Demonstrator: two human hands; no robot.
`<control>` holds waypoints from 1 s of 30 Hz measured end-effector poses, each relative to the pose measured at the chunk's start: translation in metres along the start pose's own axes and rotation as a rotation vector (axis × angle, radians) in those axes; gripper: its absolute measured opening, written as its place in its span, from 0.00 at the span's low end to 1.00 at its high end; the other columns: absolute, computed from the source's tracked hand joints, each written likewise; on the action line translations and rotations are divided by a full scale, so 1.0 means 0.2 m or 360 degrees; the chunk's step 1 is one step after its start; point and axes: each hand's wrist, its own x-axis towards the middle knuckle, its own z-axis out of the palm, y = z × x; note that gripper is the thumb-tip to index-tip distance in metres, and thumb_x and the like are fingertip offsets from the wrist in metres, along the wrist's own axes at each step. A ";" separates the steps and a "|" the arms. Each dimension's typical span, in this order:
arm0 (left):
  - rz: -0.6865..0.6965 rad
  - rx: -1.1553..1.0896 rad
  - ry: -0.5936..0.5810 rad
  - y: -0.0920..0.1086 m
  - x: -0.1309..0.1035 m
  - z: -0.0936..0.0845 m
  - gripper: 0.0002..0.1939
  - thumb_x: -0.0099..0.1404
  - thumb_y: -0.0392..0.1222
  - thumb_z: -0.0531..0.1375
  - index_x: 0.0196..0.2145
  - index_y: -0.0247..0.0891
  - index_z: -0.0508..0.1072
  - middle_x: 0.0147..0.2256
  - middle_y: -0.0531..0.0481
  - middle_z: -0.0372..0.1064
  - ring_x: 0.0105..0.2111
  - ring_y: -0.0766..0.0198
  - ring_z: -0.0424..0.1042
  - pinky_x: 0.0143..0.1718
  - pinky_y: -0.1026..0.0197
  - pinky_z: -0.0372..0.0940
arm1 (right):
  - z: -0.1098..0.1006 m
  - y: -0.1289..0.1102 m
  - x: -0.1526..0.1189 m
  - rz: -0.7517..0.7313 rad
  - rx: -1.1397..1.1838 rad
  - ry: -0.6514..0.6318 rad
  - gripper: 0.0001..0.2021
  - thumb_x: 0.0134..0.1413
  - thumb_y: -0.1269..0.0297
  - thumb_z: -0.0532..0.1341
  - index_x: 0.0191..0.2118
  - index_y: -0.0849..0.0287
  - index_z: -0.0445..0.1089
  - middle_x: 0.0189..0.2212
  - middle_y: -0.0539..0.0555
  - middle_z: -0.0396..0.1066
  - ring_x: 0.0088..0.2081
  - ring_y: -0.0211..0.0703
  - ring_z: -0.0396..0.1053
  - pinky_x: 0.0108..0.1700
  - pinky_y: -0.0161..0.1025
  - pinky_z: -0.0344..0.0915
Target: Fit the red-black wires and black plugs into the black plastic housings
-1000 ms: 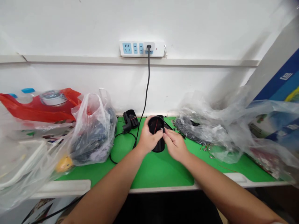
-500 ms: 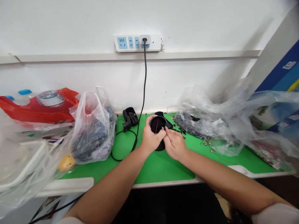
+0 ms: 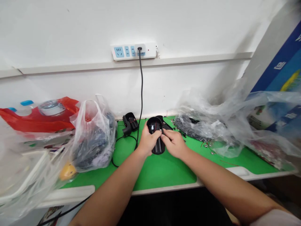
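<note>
Above the green tabletop, a black plastic housing [image 3: 158, 147] with a round open end and wires inside is held between my hands. My left hand [image 3: 148, 140] is closed around its left side, the thumb lying across its front. At the right rim, the fingers of my right hand [image 3: 173, 142] are pinched together; a small light-coloured bit shows by the fingertips, too small to name. Behind the housing lies another black part [image 3: 165, 124], partly covered. To the left rests a second black housing [image 3: 130, 123] with thin red wires.
A black cable [image 3: 141, 84] hangs from the wall power strip [image 3: 151, 51] and loops on the green mat [image 3: 164, 175]. Filled plastic bags [image 3: 92, 141] and a red bag [image 3: 28, 122] stand left. Clear plastic [image 3: 225, 125] covers a dark coil [image 3: 190, 127] on the right.
The housing has tilted, so more of its lower outer side shows and its round opening looks different. My hands stay on it. The camera view has shifted slightly.
</note>
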 end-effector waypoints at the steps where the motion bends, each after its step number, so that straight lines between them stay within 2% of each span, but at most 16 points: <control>1: -0.0184 -0.0074 -0.0087 0.01 -0.01 0.00 0.24 0.49 0.40 0.61 0.45 0.42 0.60 0.28 0.55 0.65 0.24 0.66 0.69 0.28 0.59 0.68 | -0.02 0.02 0.02 0.0143 0.0202 0.0000 0.14 0.57 0.60 0.53 0.39 0.61 0.72 0.25 0.53 0.68 0.27 0.40 0.64 0.33 0.39 0.63; 2: -0.0357 -0.0140 -0.0199 0.01 -0.02 0.01 0.25 0.50 0.42 0.60 0.45 0.43 0.58 0.26 0.56 0.64 0.22 0.65 0.68 0.24 0.58 0.67 | -0.05 0.03 0.04 0.0280 0.0430 0.0015 0.15 0.56 0.58 0.54 0.42 0.60 0.72 0.26 0.53 0.69 0.28 0.40 0.65 0.33 0.39 0.63; 4: -0.0600 -0.0229 -0.0447 0.02 -0.05 0.02 0.25 0.50 0.43 0.59 0.46 0.44 0.57 0.26 0.54 0.65 0.19 0.63 0.67 0.18 0.58 0.65 | -0.09 0.06 0.07 0.0441 0.0884 0.0035 0.20 0.55 0.56 0.56 0.53 0.57 0.66 0.37 0.54 0.72 0.35 0.42 0.68 0.38 0.40 0.65; 7: -0.0705 -0.0344 -0.0652 0.00 -0.06 0.03 0.22 0.50 0.42 0.59 0.44 0.42 0.59 0.27 0.52 0.66 0.18 0.66 0.66 0.16 0.63 0.63 | -0.13 0.09 0.09 0.0403 0.1311 -0.0210 0.25 0.54 0.56 0.58 0.58 0.52 0.59 0.51 0.54 0.66 0.50 0.44 0.65 0.51 0.44 0.61; 9: -0.0697 -0.0394 -0.0701 -0.01 -0.05 0.03 0.20 0.52 0.45 0.58 0.42 0.40 0.60 0.27 0.52 0.65 0.17 0.67 0.66 0.15 0.65 0.61 | -0.13 0.09 0.08 0.0383 0.1360 -0.0328 0.25 0.54 0.56 0.59 0.58 0.52 0.60 0.52 0.54 0.66 0.52 0.45 0.65 0.54 0.47 0.59; 11: -0.0607 -0.0312 -0.0744 -0.01 -0.04 0.02 0.20 0.54 0.49 0.59 0.43 0.40 0.61 0.28 0.52 0.65 0.18 0.67 0.66 0.16 0.65 0.61 | -0.13 0.09 0.08 0.0371 0.1293 -0.0274 0.25 0.53 0.56 0.60 0.56 0.53 0.62 0.50 0.55 0.68 0.50 0.45 0.66 0.53 0.49 0.61; 13: -0.0396 -0.0096 -0.0808 -0.01 -0.03 0.01 0.23 0.52 0.49 0.63 0.44 0.39 0.64 0.31 0.50 0.67 0.24 0.65 0.69 0.21 0.63 0.65 | -0.12 0.09 0.08 0.0337 0.1137 -0.0165 0.24 0.51 0.56 0.62 0.55 0.54 0.64 0.50 0.55 0.68 0.49 0.46 0.67 0.52 0.49 0.62; 16: -0.0004 0.0200 -0.0872 -0.01 0.00 -0.01 0.27 0.50 0.42 0.66 0.48 0.35 0.66 0.43 0.45 0.69 0.38 0.61 0.71 0.39 0.58 0.67 | -0.12 0.08 0.07 0.0261 0.0875 -0.0003 0.24 0.49 0.55 0.63 0.53 0.55 0.66 0.48 0.55 0.70 0.48 0.47 0.68 0.50 0.49 0.65; 19: 0.0140 0.0288 -0.0898 -0.02 0.01 -0.01 0.26 0.54 0.42 0.64 0.50 0.34 0.66 0.49 0.42 0.67 0.48 0.56 0.67 0.51 0.51 0.62 | -0.12 0.06 0.07 0.0194 0.0683 0.0087 0.24 0.49 0.55 0.63 0.53 0.56 0.67 0.47 0.56 0.70 0.46 0.47 0.70 0.49 0.49 0.66; 22: 0.0200 0.0269 -0.0846 -0.05 0.00 0.01 0.23 0.56 0.44 0.61 0.49 0.33 0.66 0.50 0.41 0.66 0.49 0.55 0.66 0.53 0.49 0.60 | -0.13 0.05 0.06 0.0146 0.0579 0.0084 0.23 0.51 0.56 0.62 0.53 0.55 0.66 0.48 0.56 0.69 0.46 0.48 0.70 0.51 0.50 0.65; 25: 0.0307 0.0300 -0.0742 -0.06 -0.02 0.03 0.23 0.58 0.46 0.60 0.49 0.33 0.65 0.49 0.42 0.67 0.49 0.57 0.66 0.52 0.52 0.61 | -0.13 0.05 0.05 0.0097 0.0563 0.0011 0.23 0.53 0.54 0.60 0.55 0.54 0.64 0.52 0.56 0.66 0.51 0.48 0.67 0.55 0.50 0.61; 28: 0.0429 0.0478 -0.0651 -0.04 -0.04 0.02 0.22 0.59 0.49 0.58 0.48 0.33 0.64 0.45 0.42 0.68 0.45 0.58 0.68 0.47 0.55 0.63 | -0.12 0.10 0.07 0.0074 0.0660 -0.0052 0.23 0.59 0.50 0.52 0.55 0.55 0.64 0.54 0.56 0.64 0.53 0.46 0.64 0.55 0.49 0.60; 30: 0.0578 0.0659 -0.0651 -0.02 -0.06 0.01 0.23 0.59 0.50 0.58 0.48 0.33 0.64 0.44 0.43 0.68 0.43 0.58 0.68 0.44 0.55 0.64 | -0.12 0.13 0.08 0.0116 0.0703 0.0042 0.25 0.62 0.49 0.45 0.55 0.58 0.65 0.51 0.58 0.67 0.49 0.45 0.67 0.51 0.47 0.64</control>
